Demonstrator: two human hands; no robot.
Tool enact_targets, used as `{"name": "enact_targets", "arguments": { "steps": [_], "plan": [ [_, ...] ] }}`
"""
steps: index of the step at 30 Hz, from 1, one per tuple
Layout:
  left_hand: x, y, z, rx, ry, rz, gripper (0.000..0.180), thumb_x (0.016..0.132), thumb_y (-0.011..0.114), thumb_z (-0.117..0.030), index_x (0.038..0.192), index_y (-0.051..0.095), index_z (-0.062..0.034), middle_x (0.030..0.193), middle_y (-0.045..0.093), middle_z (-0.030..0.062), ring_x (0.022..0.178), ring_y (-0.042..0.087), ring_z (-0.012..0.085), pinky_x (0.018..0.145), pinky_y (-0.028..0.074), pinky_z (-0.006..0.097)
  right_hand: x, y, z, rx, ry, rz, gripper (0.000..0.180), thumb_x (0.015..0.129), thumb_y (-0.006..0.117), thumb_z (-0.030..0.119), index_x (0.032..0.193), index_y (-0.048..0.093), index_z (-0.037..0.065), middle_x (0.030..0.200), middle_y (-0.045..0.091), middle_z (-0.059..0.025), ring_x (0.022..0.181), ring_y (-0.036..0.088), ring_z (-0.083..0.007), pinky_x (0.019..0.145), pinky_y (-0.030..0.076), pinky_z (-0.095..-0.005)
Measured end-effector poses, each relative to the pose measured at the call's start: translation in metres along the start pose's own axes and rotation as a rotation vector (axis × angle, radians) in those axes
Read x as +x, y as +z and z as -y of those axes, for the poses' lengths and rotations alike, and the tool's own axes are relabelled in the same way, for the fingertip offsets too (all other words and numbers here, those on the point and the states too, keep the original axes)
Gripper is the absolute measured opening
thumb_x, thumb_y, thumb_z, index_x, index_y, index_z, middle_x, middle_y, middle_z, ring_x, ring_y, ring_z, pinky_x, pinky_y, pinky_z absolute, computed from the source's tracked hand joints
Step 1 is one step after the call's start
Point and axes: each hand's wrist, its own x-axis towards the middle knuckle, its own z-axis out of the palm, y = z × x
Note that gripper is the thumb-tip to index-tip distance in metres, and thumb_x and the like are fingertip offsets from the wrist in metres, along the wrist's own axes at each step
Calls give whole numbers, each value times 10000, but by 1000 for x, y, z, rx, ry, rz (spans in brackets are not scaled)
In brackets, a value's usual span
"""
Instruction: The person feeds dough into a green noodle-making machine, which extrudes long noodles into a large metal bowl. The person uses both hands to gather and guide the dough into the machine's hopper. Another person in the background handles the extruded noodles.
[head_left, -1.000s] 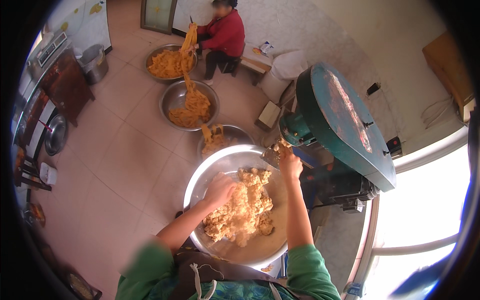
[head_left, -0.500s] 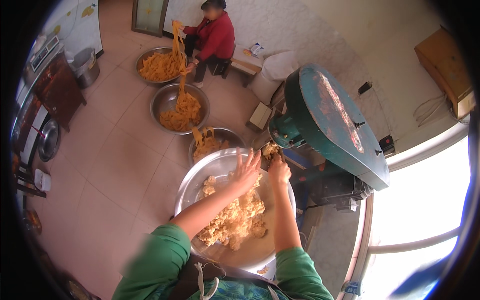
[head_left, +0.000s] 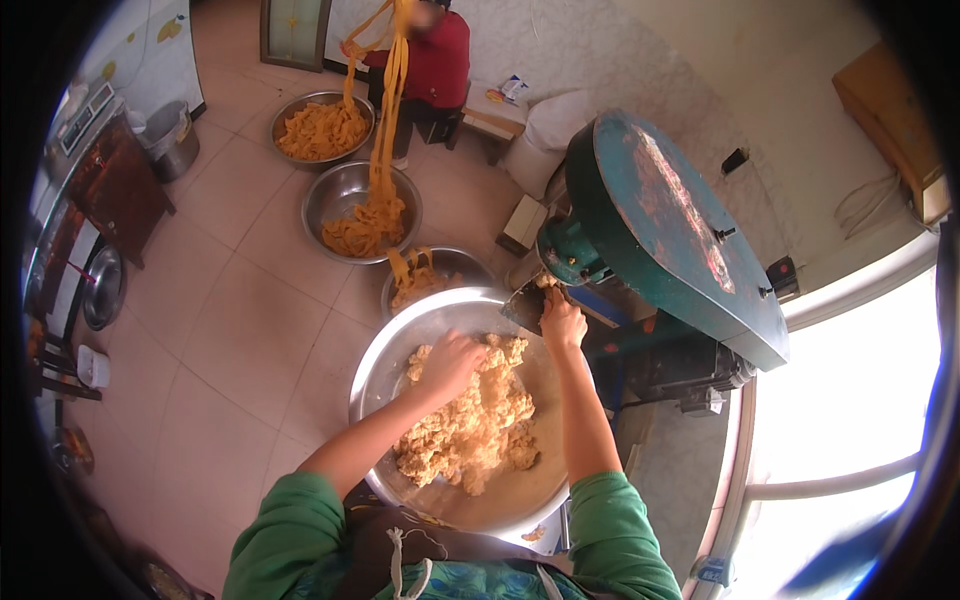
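Note:
A large metal basin [head_left: 372, 352] in front of me holds crumbly yellow dough [head_left: 455, 437]. My left hand [head_left: 452, 367] is in the basin, its fingers curled into the far side of the dough, the fingertips partly hidden. My right hand [head_left: 563, 322] grips a dark flat-bladed scraper [head_left: 524, 305] over the basin's far right rim. The blade is just below the mouth of a green machine [head_left: 570, 255], where a bit of dough shows above my fingers.
Beyond are a basin [head_left: 478, 268], a second basin [head_left: 318, 205] and a third basin [head_left: 275, 122], all with orange noodle strips. A seated person in red [head_left: 440, 65] lifts long strips [head_left: 390, 120]. The machine's housing [head_left: 680, 235] juts over my right side; a window [head_left: 850, 400] lies beyond.
My left hand has moved from beside the machine's mouth down and left into the dough, its fingers curling. The scraper's blade now shows left of my right hand. The person's strips are raised higher.

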Motion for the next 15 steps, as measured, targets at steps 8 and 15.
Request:
{"name": "enact_targets", "arguments": {
  "steps": [8,15],
  "plan": [
    [-70,20,43,-80,-229,-54,61,854,577,-100,836,624,-66,855,622,112,853,587,309,771,482,411,-34,-31,23,33,-73,-26,309,897,527,356,1184,601,268,772,663,-212,719,651,-423,646,535,-527],
    [-52,21,41,-214,-178,-123,134,845,518,-80,722,556,-43,804,573,188,824,553,381,731,445,478,2,11,-11,145,-23,-151,367,878,559,320,1231,572,221,810,666,-225,721,647,-436,652,533,-535]
  ]
}}
